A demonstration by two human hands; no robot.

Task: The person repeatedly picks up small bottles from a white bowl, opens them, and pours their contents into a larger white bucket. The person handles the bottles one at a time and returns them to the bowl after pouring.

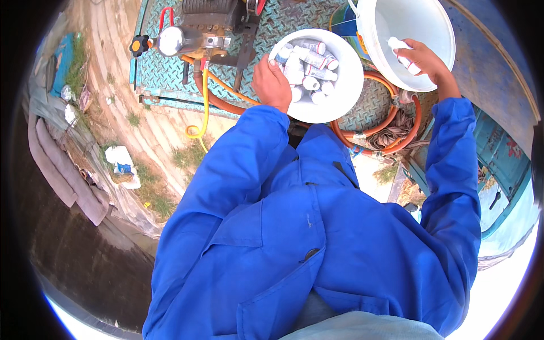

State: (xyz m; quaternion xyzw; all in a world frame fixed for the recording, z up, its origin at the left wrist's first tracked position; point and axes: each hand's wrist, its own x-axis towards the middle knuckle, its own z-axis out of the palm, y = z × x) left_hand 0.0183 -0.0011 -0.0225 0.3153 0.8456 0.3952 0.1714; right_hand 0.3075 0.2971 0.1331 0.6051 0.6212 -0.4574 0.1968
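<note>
My left hand point(271, 84) is closed on the left rim of a round white basin point(351, 71), thumb over the edge. Inside the basin lies a heap of several small white bottles point(309, 57) with printed labels. To the right, my right hand point(424, 58) grips one white bottle point(395, 43), tilted, over the mouth of a white bucket point(441, 28). The bucket leans toward me, and its visible inside is pale and smooth. Part of the held bottle is hidden behind my fingers.
A pump machine point(207, 35) with a round gauge stands at the far left of the teal metal tread-plate bed point(283, 20). Orange hoses point(416, 122) coil below the bucket, beside a bundle of brown rope point(396, 131). A yellow hose point(205, 107) hangs over the edge.
</note>
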